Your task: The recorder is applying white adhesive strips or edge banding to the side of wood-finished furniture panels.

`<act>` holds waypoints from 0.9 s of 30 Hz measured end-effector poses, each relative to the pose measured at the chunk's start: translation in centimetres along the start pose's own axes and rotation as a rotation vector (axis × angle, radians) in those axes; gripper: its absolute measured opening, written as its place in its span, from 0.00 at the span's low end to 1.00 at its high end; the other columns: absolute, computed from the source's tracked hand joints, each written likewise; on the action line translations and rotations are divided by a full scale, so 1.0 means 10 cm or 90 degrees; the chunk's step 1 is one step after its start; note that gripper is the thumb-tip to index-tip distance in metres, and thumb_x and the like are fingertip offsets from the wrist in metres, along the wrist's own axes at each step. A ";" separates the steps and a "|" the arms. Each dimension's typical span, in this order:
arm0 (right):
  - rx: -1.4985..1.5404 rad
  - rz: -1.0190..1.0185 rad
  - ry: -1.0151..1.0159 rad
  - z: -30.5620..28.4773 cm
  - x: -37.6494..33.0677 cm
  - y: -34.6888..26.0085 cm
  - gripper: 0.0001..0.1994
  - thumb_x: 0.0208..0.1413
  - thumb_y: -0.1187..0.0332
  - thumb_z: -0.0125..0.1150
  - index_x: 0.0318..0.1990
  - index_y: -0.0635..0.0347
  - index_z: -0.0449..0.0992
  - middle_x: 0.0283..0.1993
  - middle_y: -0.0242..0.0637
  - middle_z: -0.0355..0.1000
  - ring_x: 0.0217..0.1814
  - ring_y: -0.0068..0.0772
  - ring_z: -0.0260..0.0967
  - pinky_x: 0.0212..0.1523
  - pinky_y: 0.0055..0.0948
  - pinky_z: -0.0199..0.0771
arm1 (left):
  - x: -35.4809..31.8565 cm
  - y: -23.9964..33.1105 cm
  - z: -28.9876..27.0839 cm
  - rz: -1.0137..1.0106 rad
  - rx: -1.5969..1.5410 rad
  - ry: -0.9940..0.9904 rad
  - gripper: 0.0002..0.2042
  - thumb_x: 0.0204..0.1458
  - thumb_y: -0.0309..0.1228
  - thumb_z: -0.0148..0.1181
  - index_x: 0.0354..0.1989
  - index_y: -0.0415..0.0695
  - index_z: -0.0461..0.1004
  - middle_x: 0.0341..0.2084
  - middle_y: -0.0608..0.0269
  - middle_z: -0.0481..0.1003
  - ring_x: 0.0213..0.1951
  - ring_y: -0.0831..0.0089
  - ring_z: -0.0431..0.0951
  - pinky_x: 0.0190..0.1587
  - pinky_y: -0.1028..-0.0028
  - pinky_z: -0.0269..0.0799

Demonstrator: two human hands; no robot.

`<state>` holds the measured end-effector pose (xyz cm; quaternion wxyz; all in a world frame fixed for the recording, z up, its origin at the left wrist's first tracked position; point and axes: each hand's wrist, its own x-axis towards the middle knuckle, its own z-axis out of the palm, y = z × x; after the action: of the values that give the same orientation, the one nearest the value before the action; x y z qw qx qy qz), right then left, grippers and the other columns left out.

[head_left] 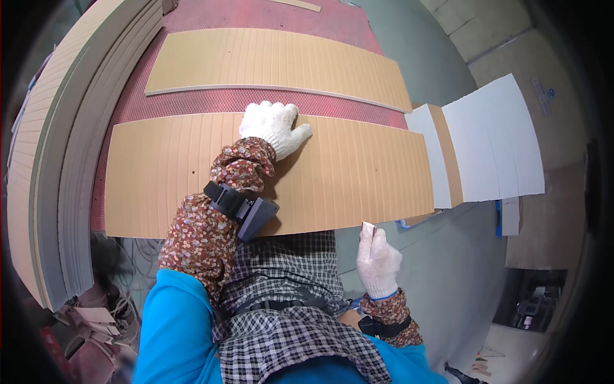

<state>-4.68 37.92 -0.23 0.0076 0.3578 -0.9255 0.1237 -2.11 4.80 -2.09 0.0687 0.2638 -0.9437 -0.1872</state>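
Note:
A tan panel (pixel 345 160) with evenly spaced cross lines lies flat in front of me. My left hand (pixel 272 128), in a white knit glove, rests on it near its far edge, with the thumb spread out to the right. The fingers point away from me and nothing shows in them. Just off the panel's near edge, toward its right end, my right hand (pixel 378 259) is closed in a white glove. Between its fingertips it pinches a small flat pale piece (pixel 368 228), whose kind I cannot make out. The piece is at or very close to that edge.
A second tan panel (pixel 275 64) lies beyond the first on a red mesh-textured surface (pixel 320 22). Several panels stand stacked at the left (pixel 70 160). White sheets (pixel 495 144) and a brown strip (pixel 446 157) adjoin the right end. Cables (pixel 137 256) hang at lower left.

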 end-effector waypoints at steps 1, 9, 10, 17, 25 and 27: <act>0.006 0.018 -0.011 -0.01 0.01 -0.01 0.13 0.71 0.63 0.56 0.33 0.61 0.70 0.20 0.52 0.71 0.22 0.58 0.74 0.22 0.50 0.70 | 0.00 0.00 -0.01 0.005 -0.001 -0.004 0.26 0.58 0.56 0.57 0.44 0.43 0.83 0.39 0.51 0.83 0.48 0.54 0.81 0.54 0.54 0.71; -0.008 0.022 -0.030 -0.04 0.02 -0.02 0.15 0.72 0.61 0.54 0.34 0.61 0.71 0.20 0.53 0.72 0.23 0.60 0.74 0.23 0.52 0.71 | 0.02 -0.01 0.03 -0.015 0.007 -0.036 0.26 0.57 0.56 0.57 0.45 0.44 0.82 0.38 0.53 0.82 0.47 0.54 0.80 0.56 0.55 0.69; -0.015 0.031 -0.030 -0.04 0.03 -0.02 0.15 0.73 0.61 0.54 0.34 0.61 0.71 0.20 0.53 0.72 0.23 0.60 0.74 0.23 0.52 0.71 | 0.01 -0.01 0.03 -0.008 0.004 -0.013 0.26 0.57 0.56 0.57 0.45 0.44 0.82 0.38 0.53 0.82 0.47 0.54 0.80 0.56 0.55 0.69; 0.023 0.028 -0.031 -0.08 0.00 -0.08 0.15 0.73 0.61 0.54 0.35 0.61 0.72 0.21 0.54 0.73 0.24 0.61 0.75 0.24 0.53 0.71 | 0.02 -0.02 0.04 0.003 0.010 0.002 0.26 0.57 0.57 0.57 0.46 0.44 0.82 0.38 0.53 0.82 0.47 0.54 0.80 0.56 0.55 0.69; 0.020 -0.028 -0.007 -0.05 0.01 -0.16 0.15 0.71 0.62 0.57 0.31 0.58 0.69 0.15 0.46 0.69 0.18 0.52 0.74 0.19 0.46 0.71 | 0.00 -0.01 0.00 -0.001 -0.003 -0.008 0.26 0.58 0.57 0.56 0.46 0.44 0.82 0.41 0.52 0.82 0.49 0.54 0.79 0.56 0.54 0.70; -0.001 -0.026 -0.024 -0.08 0.02 -0.17 0.15 0.71 0.62 0.56 0.31 0.58 0.70 0.15 0.47 0.70 0.19 0.53 0.74 0.20 0.47 0.72 | 0.00 0.00 0.01 0.008 -0.006 0.006 0.26 0.57 0.56 0.57 0.46 0.44 0.82 0.40 0.53 0.82 0.48 0.54 0.79 0.56 0.54 0.69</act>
<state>-3.76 36.74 0.97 -0.0067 0.3790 -0.9180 0.1161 -2.11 4.82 -2.23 0.0753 0.2586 -0.9441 -0.1899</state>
